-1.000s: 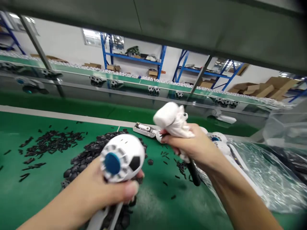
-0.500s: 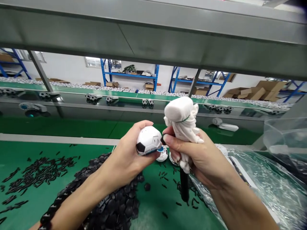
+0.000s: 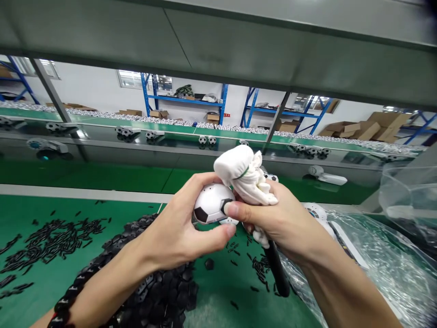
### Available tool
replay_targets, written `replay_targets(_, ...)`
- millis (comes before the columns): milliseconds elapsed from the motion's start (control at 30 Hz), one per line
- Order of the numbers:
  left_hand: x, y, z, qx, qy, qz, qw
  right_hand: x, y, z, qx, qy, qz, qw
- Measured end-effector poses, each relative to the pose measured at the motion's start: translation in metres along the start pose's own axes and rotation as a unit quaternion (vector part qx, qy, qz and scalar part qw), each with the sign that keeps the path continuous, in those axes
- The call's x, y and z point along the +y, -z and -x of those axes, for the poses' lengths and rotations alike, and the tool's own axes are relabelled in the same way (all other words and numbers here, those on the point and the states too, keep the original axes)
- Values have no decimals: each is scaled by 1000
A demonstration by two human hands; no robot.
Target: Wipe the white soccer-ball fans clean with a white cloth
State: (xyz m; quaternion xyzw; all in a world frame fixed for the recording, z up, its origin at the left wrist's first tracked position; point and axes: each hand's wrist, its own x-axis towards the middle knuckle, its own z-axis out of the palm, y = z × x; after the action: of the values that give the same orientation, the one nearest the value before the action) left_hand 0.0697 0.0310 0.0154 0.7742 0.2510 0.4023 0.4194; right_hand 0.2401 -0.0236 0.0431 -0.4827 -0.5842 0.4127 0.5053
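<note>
A white soccer-ball-patterned shell (image 3: 212,199) with a black pentagon patch sits in my left hand (image 3: 180,230), fingers over its top and thumb stretched out below. My right hand (image 3: 283,223) is wrapped round a hammer (image 3: 232,164), its head bound in white cloth and its black handle slanting down to the right. With the right thumb I press a black pentagon piece (image 3: 225,205) against the shell's right side. The cloth-covered head is just above the shell. Behind my hands, more white shell parts show only partly. Below my left forearm lies a heap of black pentagon pieces (image 3: 170,291).
Small black strips (image 3: 64,241) are scattered on the green table at left, others below my right hand. Clear plastic bags (image 3: 389,255) lie at right. Beyond the table edge runs a green conveyor (image 3: 143,175) carrying ball-patterned parts. A grey shelf (image 3: 218,50) hangs overhead.
My right hand has moved left with the hammer, bringing the black pentagon piece onto the shell. The shell has turned, and my left thumb has come away from its underside.
</note>
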Motion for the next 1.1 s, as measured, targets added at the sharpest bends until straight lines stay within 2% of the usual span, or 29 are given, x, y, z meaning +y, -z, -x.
replay_targets(300,1,-9,3,20,23,55,998,6,9,2,-49,-43,-40,997)
replay_targets(367,3,-9,3,35,40,57,997,6,6,3,-26,-25,-11,999)
replay_targets(433,4,-5,1,56,53,49,996,4,0,6,65,60,86,992)
replay_targets(467,4,-2,0,63,57,43,995,2,-3,9,129,124,155,972)
replay_targets(500,3,2,-1,69,60,36,995,1,-7,12,195,194,229,934)
replay_targets(533,3,6,-3,74,61,29,995,0,-9,15,252,259,297,884)
replay_targets(600,2,13,-6,80,64,22,995,0,-13,20,312,353,390,791)
replay_targets(633,2,16,-7,83,64,24,994,1,-13,21,308,379,417,767)
replay_targets(667,2,17,-7,85,63,28,994,2,-13,22,286,389,438,758)
replay_targets(767,4,17,-7,78,68,50,993,5,-13,22,179,362,496,769)
replay_targets(800,4,16,-7,82,75,59,992,4,-14,23,169,356,505,767)
replay_targets(833,5,15,-6,89,85,66,990,4,-16,23,190,361,503,762)
replay_targets(933,6,14,-7,113,121,67,984,1,-22,25,343,385,461,722)
replay_targets(967,6,14,-7,110,130,64,983,1,-23,25,361,392,461,709)
replay_targets(1000,6,14,-7,100,134,64,984,1,-23,25,349,400,476,702)
replay_targets(1100,6,15,-6,71,134,76,985,2,-12,23,210,402,548,702)
